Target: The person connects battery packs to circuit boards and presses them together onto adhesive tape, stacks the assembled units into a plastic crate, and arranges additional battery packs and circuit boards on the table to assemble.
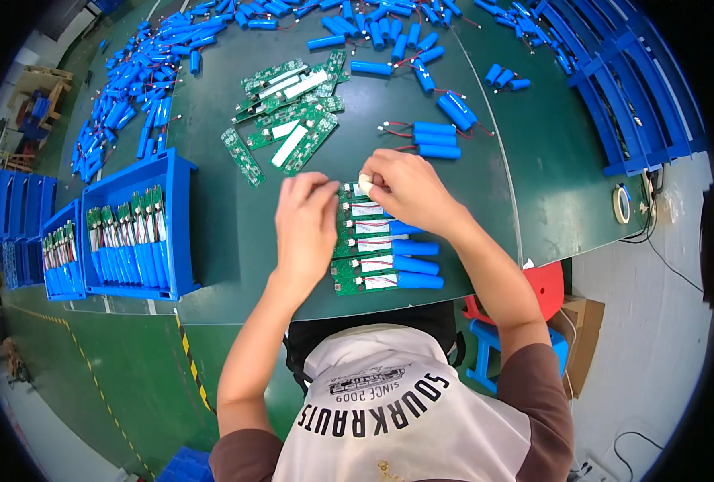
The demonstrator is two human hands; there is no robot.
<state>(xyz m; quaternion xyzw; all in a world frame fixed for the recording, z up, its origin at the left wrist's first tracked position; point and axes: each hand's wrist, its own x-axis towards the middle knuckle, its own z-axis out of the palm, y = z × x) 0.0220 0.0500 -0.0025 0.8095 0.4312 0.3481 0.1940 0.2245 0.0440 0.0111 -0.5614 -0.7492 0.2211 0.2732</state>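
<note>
Several green circuit boards point(345, 267) lie side by side in front of me, with white strips on them. Blue cylindrical battery cells point(418, 264) extend from the right ends of the nearer ones. My left hand point(304, 229) is at the left end of the farthest boards, its fingers curled together. Over the right part of those boards, my right hand point(411, 189) has its fingers pinched, a pale yellow cover point(365, 183) showing at the fingertips. What lies between the fingers of either hand is hidden. Just beyond my right hand rest loose battery cells point(435, 140) with thin wires.
Loose circuit boards point(292, 120) are piled beyond my left hand. Many blue cells point(144, 72) spread over the table's far side. On the left, a blue bin point(182, 233) holds boards with cells upright. Blue racks point(614, 88) and a tape roll point(620, 205) are at right.
</note>
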